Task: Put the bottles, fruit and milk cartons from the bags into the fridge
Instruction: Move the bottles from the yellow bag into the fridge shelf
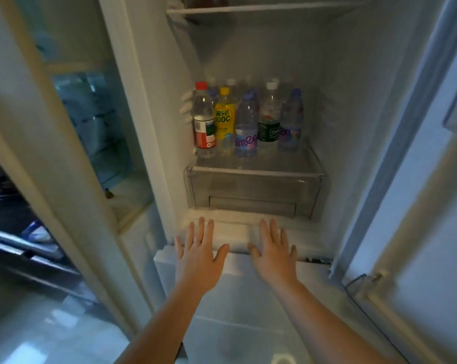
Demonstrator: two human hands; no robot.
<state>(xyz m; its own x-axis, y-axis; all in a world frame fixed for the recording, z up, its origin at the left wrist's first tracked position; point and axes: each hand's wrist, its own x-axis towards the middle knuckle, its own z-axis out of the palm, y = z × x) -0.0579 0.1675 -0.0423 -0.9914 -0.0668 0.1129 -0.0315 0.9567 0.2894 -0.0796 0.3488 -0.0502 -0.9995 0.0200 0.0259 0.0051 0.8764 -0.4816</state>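
The fridge (pixel 353 101) stands open in front of me. Several bottles stand on its glass shelf: a red-capped water bottle (pixel 204 122), a yellow drink bottle (pixel 224 119), a blue-labelled bottle (pixel 246 127), a green-labelled bottle (pixel 269 119) and a purple-labelled bottle (pixel 290 122), with more behind them. Below the shelf sits a clear drawer (pixel 253 191). My left hand (pixel 199 256) and my right hand (pixel 273 254) lie flat with fingers spread on the white front of a lower drawer (pixel 237 237). Neither holds anything.
The left door (pixel 64 127) hangs open with a see-through door bin (pixel 96 122). The right door (pixel 419 206) is open too. An upper shelf (pixel 261 9) crosses the top. Dark furniture and a shiny floor (pixel 38 324) lie at the lower left.
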